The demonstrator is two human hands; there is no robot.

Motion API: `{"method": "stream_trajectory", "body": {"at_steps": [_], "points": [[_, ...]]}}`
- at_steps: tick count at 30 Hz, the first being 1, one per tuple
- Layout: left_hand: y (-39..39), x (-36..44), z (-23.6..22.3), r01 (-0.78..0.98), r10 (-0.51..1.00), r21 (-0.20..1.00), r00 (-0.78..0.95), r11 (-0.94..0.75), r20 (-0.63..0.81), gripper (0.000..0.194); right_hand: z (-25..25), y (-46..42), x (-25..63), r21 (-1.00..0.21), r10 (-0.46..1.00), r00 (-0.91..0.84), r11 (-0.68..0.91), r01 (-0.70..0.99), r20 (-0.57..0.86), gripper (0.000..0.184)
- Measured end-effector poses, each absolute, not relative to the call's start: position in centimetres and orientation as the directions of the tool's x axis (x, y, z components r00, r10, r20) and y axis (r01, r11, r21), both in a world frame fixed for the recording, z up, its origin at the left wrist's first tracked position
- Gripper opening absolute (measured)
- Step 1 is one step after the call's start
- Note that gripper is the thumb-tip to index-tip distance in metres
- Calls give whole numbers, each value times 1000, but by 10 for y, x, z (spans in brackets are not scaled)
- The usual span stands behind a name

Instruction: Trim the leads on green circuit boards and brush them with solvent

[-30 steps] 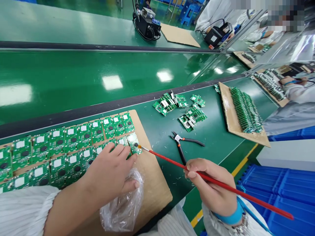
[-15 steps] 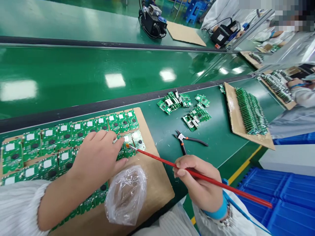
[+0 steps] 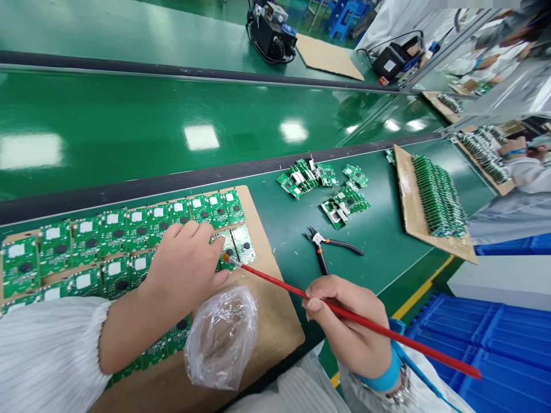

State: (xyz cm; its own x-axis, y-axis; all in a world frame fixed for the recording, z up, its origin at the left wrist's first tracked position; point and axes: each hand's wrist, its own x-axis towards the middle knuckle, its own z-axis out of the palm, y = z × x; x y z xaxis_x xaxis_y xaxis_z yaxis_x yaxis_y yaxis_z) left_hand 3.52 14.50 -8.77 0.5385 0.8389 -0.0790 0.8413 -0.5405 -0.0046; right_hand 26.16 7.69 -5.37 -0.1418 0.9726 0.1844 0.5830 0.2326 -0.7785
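In the head view, my right hand (image 3: 350,327) grips a thin red-handled paintbrush (image 3: 275,280) like a pen. Its bristle tip is at a green circuit board (image 3: 229,248) near the right end of the second row. My left hand (image 3: 185,267) lies over the neighbouring boards with curled fingers, thumb and forefinger close to the brush tip. What is under those fingers is hidden. Rows of circuit boards (image 3: 88,235) with white squares and round black spots cover a cardboard sheet (image 3: 279,315). A crumpled clear plastic bag (image 3: 221,344) sits on the cardboard below my left hand.
Orange-and-black cutters (image 3: 318,240) lie right of the cardboard. Behind them are loose board pieces (image 3: 346,201). Farther right, upright boards (image 3: 439,195) stand packed on another cardboard (image 3: 404,189). Blue crates (image 3: 465,338) stand at lower right. A co-worker's hands (image 3: 516,149) are at far right.
My left hand has shifted slightly right and up along the boards. The brush tip has moved a little to the right, still at the boards. My right hand keeps its grip.
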Motion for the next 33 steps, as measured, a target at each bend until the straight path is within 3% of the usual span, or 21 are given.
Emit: {"method": "stream_trajectory", "body": {"at_steps": [7, 12, 18, 33], "points": [[145, 35, -91, 840, 841, -24, 541, -541, -36, 36, -54, 70, 269, -787, 977, -53, 196, 585, 204, 14], [140, 25, -87, 846, 846, -30, 532, -533, -30, 39, -61, 65, 270, -862, 983, -12, 168, 479, 185, 11], [132, 5, -85, 862, 867, -93, 495, -498, -53, 39, -63, 76, 250, -870, 976, -99, 216, 444, 192, 12], [136, 9, -90, 872, 871, -13, 487, -489, -68, 31, -55, 82, 239, -806, 967, -196, 247, 537, 166, 20]]}}
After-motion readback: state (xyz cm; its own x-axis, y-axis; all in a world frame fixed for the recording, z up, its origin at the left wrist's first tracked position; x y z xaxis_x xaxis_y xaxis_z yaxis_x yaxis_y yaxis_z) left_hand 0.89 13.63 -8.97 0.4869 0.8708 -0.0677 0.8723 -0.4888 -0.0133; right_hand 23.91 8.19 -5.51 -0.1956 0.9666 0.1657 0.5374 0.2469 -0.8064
